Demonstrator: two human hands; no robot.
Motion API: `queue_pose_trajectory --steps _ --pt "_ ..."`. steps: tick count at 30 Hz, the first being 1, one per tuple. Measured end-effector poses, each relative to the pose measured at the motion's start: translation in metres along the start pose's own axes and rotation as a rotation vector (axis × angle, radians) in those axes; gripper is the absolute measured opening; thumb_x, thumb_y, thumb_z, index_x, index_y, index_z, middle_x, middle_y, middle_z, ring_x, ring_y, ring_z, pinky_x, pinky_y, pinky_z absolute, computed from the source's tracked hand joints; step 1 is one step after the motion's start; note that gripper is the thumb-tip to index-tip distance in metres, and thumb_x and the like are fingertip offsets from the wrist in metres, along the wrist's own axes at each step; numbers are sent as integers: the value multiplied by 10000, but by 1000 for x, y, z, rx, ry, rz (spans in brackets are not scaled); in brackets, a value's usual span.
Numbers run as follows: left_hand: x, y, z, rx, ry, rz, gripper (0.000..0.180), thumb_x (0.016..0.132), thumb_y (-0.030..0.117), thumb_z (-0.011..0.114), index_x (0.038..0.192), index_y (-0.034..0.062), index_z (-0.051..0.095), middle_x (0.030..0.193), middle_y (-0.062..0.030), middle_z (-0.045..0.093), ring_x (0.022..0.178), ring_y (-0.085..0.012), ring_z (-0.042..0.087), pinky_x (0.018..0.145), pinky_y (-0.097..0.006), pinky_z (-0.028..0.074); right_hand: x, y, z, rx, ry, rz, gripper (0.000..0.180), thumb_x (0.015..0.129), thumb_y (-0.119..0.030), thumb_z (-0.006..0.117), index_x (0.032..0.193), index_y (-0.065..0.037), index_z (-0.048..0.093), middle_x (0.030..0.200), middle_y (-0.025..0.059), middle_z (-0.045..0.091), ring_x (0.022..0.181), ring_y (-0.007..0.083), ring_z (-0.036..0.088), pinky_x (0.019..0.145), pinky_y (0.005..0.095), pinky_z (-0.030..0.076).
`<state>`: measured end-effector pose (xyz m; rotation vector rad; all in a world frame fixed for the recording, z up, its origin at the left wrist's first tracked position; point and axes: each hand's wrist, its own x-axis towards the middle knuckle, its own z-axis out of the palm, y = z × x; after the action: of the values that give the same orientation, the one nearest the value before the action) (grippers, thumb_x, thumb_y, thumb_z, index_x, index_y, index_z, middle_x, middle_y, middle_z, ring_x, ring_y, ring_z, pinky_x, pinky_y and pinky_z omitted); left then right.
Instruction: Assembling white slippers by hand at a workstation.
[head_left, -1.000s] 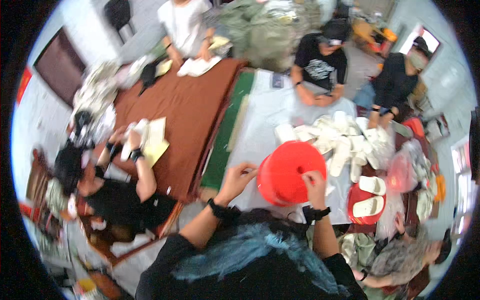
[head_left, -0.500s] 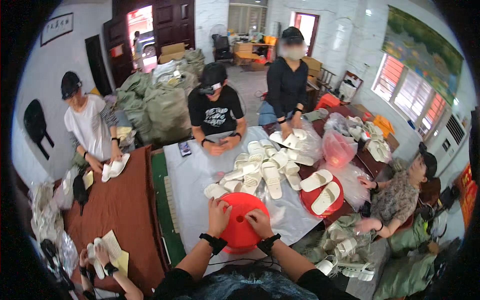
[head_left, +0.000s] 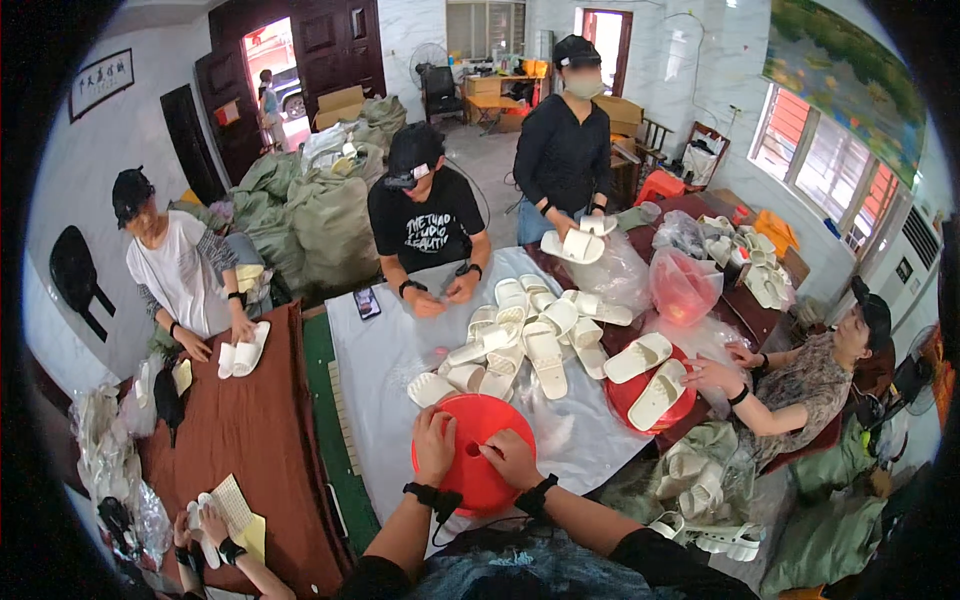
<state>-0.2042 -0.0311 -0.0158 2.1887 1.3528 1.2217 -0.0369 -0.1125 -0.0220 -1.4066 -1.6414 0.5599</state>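
A red plastic stool [head_left: 485, 408] with a round hole in its flat top stands right in front of me, at the table's near edge. My left hand [head_left: 435, 450] rests on the left part of its top, fingers reaching toward the far rim, nothing seen in them. My right hand [head_left: 513, 460] lies on the right part, its bent fingers touching the top beside the hole; it holds nothing that I can see. Just past the stool lies a pile of cream slide sandals [head_left: 543, 358]; one sandal [head_left: 430, 389] nearly touches the far left rim.
A second red stool [head_left: 625, 400] bears two sandals, and a seated person's hand [head_left: 712, 376] reaches toward them. Opposite, one person leans on the white-covered table [head_left: 375, 400]; another holds sandals [head_left: 580, 243]. People handle sandals at the brown-covered table [head_left: 245, 430]. A phone [head_left: 367, 303] lies far left.
My right hand has moved in to the hole's edge; my left has shifted slightly. The person opposite has lifted sandals off the pile. The seated person's hand has come to the second stool.
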Motion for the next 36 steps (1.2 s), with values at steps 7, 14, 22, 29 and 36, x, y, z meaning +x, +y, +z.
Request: queue_pose_trajectory --steps 7,14,22,29,36 --pt "-3 -13 3 -71 55 -77 139 906 146 628 990 38 653 1110 -161 617 1151 -381 517 1012 -475 401 2 7 6 -109 41 -167 174 882 -196 650 817 -38 619 809 119 585 807 310 554 723 409 448" --pt "-5 -8 -4 -34 27 -45 107 795 96 726 885 69 673 1091 -113 629 1181 -373 493 1040 -465 384 -1 8 12 -170 38 -268 160 879 -176 650 814 -39 598 802 125 559 798 315 530 726 405 442" --pt "-5 -15 -2 -87 10 17 144 738 25 719 862 74 666 1060 -92 638 1115 -334 534 988 -441 421 -1 2 15 -186 95 -209 148 882 -163 646 815 -40 600 802 124 556 803 317 525 721 415 439" --pt "-3 -17 -4 -99 25 47 168 702 -10 707 843 71 667 1010 -85 650 1074 -323 556 959 -429 435 1 -3 13 -182 85 -188 145 878 -159 645 814 -38 597 814 124 566 820 319 534 737 412 442" --pt "-4 -17 -4 -117 24 10 175 690 -16 700 840 69 668 1020 -87 652 1071 -326 555 944 -434 442 2 -8 11 -150 36 -160 151 868 -150 653 814 -25 589 825 133 568 832 326 535 748 418 442"
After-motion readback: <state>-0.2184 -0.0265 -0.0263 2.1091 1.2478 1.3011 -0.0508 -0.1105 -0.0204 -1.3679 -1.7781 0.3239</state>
